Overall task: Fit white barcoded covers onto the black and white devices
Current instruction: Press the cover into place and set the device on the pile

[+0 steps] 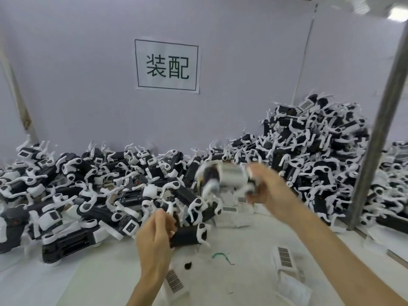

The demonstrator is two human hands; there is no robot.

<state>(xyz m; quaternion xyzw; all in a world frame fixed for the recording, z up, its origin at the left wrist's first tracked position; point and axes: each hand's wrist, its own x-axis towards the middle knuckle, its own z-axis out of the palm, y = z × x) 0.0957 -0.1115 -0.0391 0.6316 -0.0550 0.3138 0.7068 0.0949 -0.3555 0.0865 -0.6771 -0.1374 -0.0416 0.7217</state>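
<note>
Raised and blurred above the near edge of the heap: right hand (271, 184), fingers curled round a black and white device with a pale cover on its top face (227, 176). Details of that cover lost in the blur.

Lower, just above the white table (242, 283): left hand (154, 230), fingers and thumb curled on the near end of a dark rounded device with a white curved arm (192, 234), lying at the front of the heap.

Flat on the table, loose: white rectangular cover with a barcode (284, 258) to the right of the left forearm, second barcoded white cover (174, 281) partly under that forearm, more of the same near the heap's front edge, below the right hand. Between the two covers, a short bent green wire (220, 256).

Behind, along the wall: low heap of black and white devices (77, 191) on the left, taller pile of the same devices (309, 151) on the right. On the wall, white paper sign with two black characters (167, 66). At right, slanted grey metal post (384, 120).
</note>
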